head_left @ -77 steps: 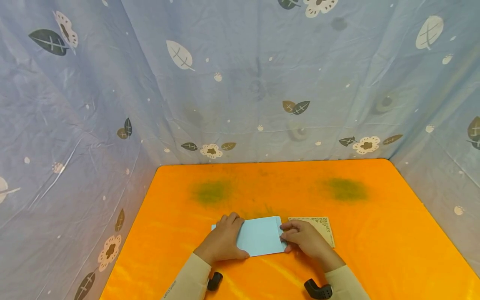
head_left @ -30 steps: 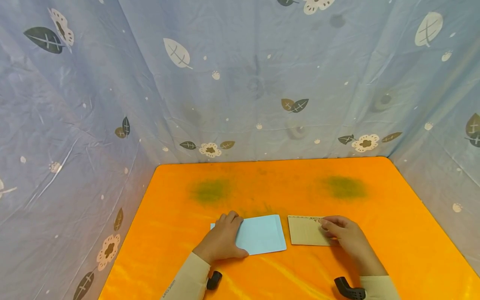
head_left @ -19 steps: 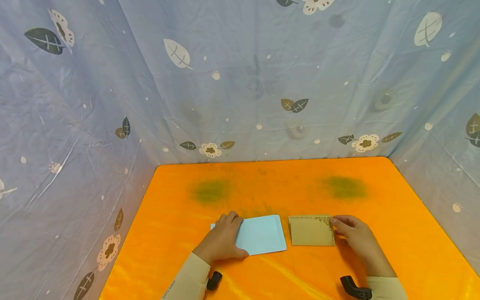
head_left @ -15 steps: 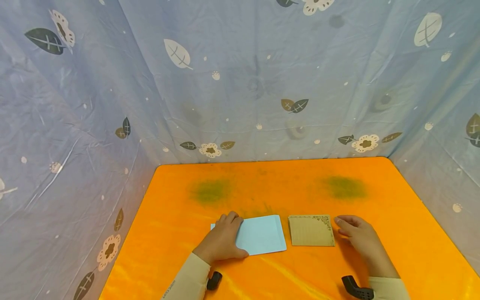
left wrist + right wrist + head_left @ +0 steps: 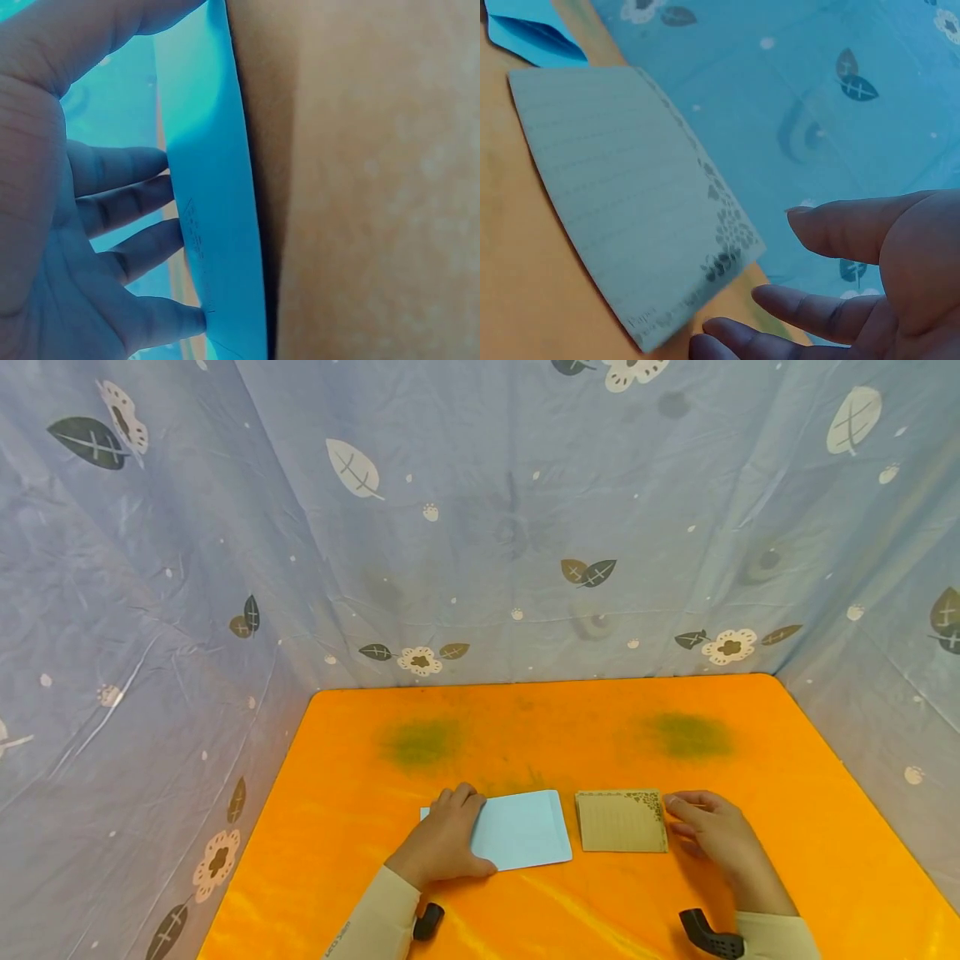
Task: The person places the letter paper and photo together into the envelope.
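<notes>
My left hand [image 5: 444,837] spans the light blue envelope [image 5: 521,831] on the orange tabletop, thumb on its near edge and fingers on its far edge. Seen from the left wrist, several fingertips press against one side of the envelope [image 5: 217,195]. Its mouth gapes slightly in the right wrist view, facing the sheets of writing paper. These tan sheets [image 5: 621,821], ruled with lines and with a floral corner [image 5: 731,232], lie just right of the envelope. Beside their right edge is my right hand [image 5: 716,831], fingers loosely bent and thumb apart, holding nothing.
An orange cloth [image 5: 540,735] with two greenish patches covers the table. A grey-blue curtain [image 5: 480,543] with leaf and flower prints closes in the back and both sides. Black wrist mounts [image 5: 708,935] sit at both sleeves.
My right hand has left the envelope's right end, gone over to the tan writing paper, touched it, then slid off its right edge. The left hand has stayed on the envelope.
</notes>
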The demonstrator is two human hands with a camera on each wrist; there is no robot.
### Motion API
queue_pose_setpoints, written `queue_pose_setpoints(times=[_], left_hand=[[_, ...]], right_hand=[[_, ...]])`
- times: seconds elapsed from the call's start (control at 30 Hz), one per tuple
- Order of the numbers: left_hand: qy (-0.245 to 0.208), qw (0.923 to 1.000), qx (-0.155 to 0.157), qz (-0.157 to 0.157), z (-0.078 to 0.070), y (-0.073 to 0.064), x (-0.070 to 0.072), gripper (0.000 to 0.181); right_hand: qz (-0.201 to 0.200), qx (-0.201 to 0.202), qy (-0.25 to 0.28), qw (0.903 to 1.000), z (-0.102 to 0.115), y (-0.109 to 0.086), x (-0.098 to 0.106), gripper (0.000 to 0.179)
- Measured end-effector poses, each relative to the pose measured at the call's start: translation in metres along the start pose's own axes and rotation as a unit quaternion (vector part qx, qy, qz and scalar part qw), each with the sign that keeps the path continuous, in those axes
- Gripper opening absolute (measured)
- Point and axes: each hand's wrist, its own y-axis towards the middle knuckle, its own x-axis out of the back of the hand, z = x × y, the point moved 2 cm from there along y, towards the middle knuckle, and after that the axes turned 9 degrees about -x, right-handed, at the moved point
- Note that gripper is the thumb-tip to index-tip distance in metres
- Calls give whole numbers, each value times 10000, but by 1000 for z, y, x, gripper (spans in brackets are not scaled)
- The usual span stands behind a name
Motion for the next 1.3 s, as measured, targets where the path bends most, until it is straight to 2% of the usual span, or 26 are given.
queue_pose_setpoints(times=[0.37, 0.63, 0.97, 1.1, 1.3], left_hand=[[-22, 10000, -42, -36, 0, -1, 2, 89], [-77, 10000, -26, -18, 0, -2, 1, 89], [-48, 10000, -26, -40, 0, -2, 1, 90], [-39, 10000, -10, -51, -1, -2, 0, 91], [-20, 10000, 2, -43, -1, -2, 0, 92]], right_hand=[[206, 165, -92, 9996, 2, -2, -19, 70], [501, 381, 266, 9977, -2, -2, -25, 62], [488, 442, 244, 9975, -9, 2, -25, 60], [568, 474, 375, 9966, -10, 1, -26, 53], [479, 462, 334, 9972, -9, 2, -27, 45]])
